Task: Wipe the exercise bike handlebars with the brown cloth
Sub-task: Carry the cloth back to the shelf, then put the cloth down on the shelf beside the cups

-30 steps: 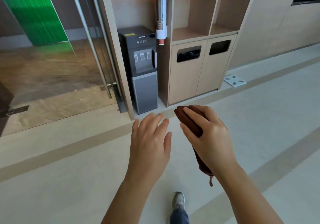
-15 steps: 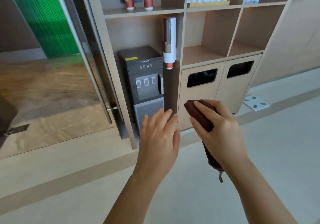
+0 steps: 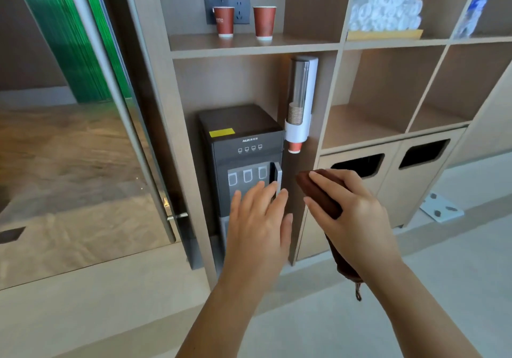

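Observation:
My right hand [image 3: 352, 213] grips the brown cloth [image 3: 318, 191], which is bunched up and hangs down below my wrist to a small loop [image 3: 358, 294]. To its left, my left hand [image 3: 260, 219] is held out flat with straight fingers and holds nothing. Both hands hover in front of a wooden shelf unit. No exercise bike or handlebars are in view.
A dark water dispenser [image 3: 238, 158] stands in the shelf unit [image 3: 255, 44] with a cup dispenser [image 3: 300, 102] beside it. Two red paper cups [image 3: 243, 21] sit above. Two bin openings [image 3: 388, 161] are at the right, a white floor scale [image 3: 440, 210] beyond. A glass door [image 3: 83, 136] is at the left.
The view has tilted up and come closer to the shelf unit. Both hands keep the same pose, and my right hand still holds the cloth.

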The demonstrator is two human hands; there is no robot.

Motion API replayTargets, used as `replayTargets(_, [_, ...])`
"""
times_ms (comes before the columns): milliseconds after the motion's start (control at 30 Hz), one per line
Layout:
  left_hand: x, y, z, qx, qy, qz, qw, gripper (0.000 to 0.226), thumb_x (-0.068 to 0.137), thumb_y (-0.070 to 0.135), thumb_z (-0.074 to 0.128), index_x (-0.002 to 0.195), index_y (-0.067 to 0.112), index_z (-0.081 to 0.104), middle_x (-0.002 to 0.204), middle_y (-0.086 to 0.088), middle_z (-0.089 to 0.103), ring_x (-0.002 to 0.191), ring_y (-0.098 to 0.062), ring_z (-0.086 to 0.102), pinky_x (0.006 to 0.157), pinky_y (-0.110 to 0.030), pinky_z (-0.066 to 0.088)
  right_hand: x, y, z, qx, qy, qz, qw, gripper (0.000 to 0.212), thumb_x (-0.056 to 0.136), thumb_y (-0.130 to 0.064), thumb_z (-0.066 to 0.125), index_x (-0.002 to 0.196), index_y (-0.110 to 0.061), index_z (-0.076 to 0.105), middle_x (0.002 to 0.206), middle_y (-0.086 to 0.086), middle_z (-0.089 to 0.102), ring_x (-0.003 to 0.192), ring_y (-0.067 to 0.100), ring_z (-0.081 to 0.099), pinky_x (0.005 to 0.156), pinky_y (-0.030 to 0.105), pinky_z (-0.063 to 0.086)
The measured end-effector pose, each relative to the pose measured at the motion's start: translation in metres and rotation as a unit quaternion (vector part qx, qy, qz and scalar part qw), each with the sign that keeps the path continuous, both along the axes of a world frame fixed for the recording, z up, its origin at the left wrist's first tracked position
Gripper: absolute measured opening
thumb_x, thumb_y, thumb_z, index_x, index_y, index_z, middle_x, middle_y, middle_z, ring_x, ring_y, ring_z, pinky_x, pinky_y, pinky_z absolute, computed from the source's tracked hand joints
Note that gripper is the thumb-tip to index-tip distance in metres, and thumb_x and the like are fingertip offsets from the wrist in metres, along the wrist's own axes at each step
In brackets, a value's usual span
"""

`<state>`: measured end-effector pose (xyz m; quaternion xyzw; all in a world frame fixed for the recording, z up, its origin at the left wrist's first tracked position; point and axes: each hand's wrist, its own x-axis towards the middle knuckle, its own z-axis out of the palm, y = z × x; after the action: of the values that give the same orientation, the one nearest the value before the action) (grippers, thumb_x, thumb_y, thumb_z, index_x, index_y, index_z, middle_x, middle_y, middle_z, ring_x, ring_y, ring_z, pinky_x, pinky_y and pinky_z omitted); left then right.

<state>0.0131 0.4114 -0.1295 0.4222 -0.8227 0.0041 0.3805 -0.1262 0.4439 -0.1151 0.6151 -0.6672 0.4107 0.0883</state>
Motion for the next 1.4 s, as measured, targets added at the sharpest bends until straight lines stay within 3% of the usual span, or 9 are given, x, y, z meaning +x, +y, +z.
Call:
replayTargets(267, [0.008, -0.162, 0.041, -0.034, 0.011, 0.017, 0.999, 0.034, 0.082, 0.014, 0.066, 0.115, 0.005, 0.062, 0.121, -0.014, 0.062, 0.117, -0.032, 0.053, 0.103, -0.050, 0.021, 0.007, -0.161, 0.036, -0.025, 0.020, 0.027, 0.999, 0.039, 0.082, -0.029, 0.066, 0.120, -0.020, 0.060, 0.118, 0.003, 0.058, 0.097, 0.027, 0.060, 0.081, 0.043, 0.054])
replayTargets(500, [0.000, -0.256, 0.067, -0.076, 0.003, 0.052, 0.996, 0.039, 0.081, 0.012, 0.065, 0.119, 0.004, 0.058, 0.127, -0.017, 0.057, 0.121, -0.035, 0.049, 0.103, -0.050, 0.023, -0.002, -0.267, 0.063, -0.050, 0.031, 0.088, 0.994, 0.042, 0.085, -0.032, 0.061, 0.124, -0.020, 0.056, 0.121, 0.005, 0.056, 0.102, 0.023, 0.058, 0.087, 0.032, 0.051])
replayTargets(667, [-0.016, -0.315, 0.093, -0.113, -0.002, 0.112, 0.987, 0.039, 0.082, 0.015, 0.064, 0.119, 0.005, 0.057, 0.127, -0.017, 0.057, 0.122, -0.035, 0.048, 0.103, -0.049, 0.022, -0.023, -0.332, 0.091, -0.105, 0.025, 0.132, 0.985, 0.041, 0.084, -0.030, 0.063, 0.123, -0.020, 0.058, 0.117, 0.005, 0.057, 0.103, 0.021, 0.058, 0.089, 0.031, 0.049])
replayTargets(967, [-0.039, -0.399, 0.137, -0.138, -0.002, 0.195, 0.971, 0.038, 0.085, 0.019, 0.060, 0.121, 0.006, 0.057, 0.129, -0.015, 0.056, 0.123, -0.033, 0.047, 0.103, -0.046, 0.018, -0.046, -0.431, 0.145, -0.143, 0.046, 0.193, 0.970, 0.041, 0.083, -0.029, 0.064, 0.123, -0.018, 0.058, 0.118, 0.008, 0.057, 0.104, 0.024, 0.057, 0.088, 0.037, 0.051])
replayTargets(1200, [-0.030, -0.436, 0.147, -0.146, -0.008, 0.262, 0.954, 0.040, 0.083, 0.023, 0.061, 0.120, 0.007, 0.058, 0.126, -0.015, 0.059, 0.120, -0.033, 0.050, 0.102, -0.048, 0.021, -0.033, -0.486, 0.172, -0.123, 0.075, 0.215, 0.966, 0.041, 0.084, -0.033, 0.062, 0.123, -0.022, 0.057, 0.122, 0.007, 0.055, 0.103, 0.030, 0.057, 0.086, 0.041, 0.051])
replayTargets(1400, [-0.017, -0.447, 0.144, -0.144, -0.010, 0.271, 0.952, 0.041, 0.084, 0.031, 0.047, 0.117, 0.008, 0.061, 0.123, -0.014, 0.061, 0.118, -0.032, 0.052, 0.101, -0.050, 0.023, -0.003, -0.520, 0.181, -0.081, 0.095, 0.232, 0.965, 0.041, 0.087, -0.036, 0.057, 0.126, -0.024, 0.054, 0.124, 0.006, 0.053, 0.106, 0.029, 0.056, 0.087, 0.037, 0.048])
